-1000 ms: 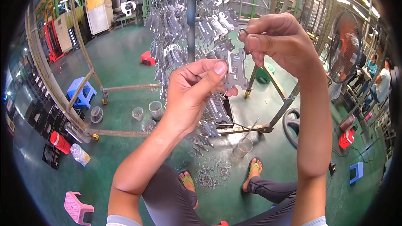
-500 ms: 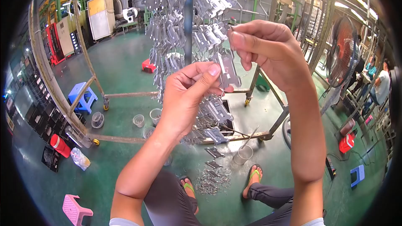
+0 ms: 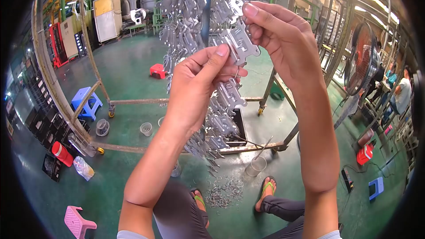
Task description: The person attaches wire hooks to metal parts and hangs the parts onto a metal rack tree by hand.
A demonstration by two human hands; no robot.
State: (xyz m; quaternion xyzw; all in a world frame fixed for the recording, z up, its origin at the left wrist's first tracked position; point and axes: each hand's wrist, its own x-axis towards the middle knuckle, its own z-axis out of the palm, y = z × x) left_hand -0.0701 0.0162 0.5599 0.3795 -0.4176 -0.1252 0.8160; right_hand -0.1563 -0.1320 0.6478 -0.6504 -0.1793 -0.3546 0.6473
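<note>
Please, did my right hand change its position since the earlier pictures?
Yes. The right hand has moved upward, judged against the fan at the right of the view.

A flat, silver-grey metal plate [image 3: 241,44] is tilting in mid-air, its left edge being pinched between the thumb and fingers of the left hand [image 3: 197,77], its upper end sitting close beside the right hand [image 3: 285,37]. It is showing narrow slots or ribs along its face, a notched outline and a rounded lug at its lower right corner. Below it, similar plates [image 3: 230,94] are hanging one beneath another, the lowest ones overlapping.
</note>
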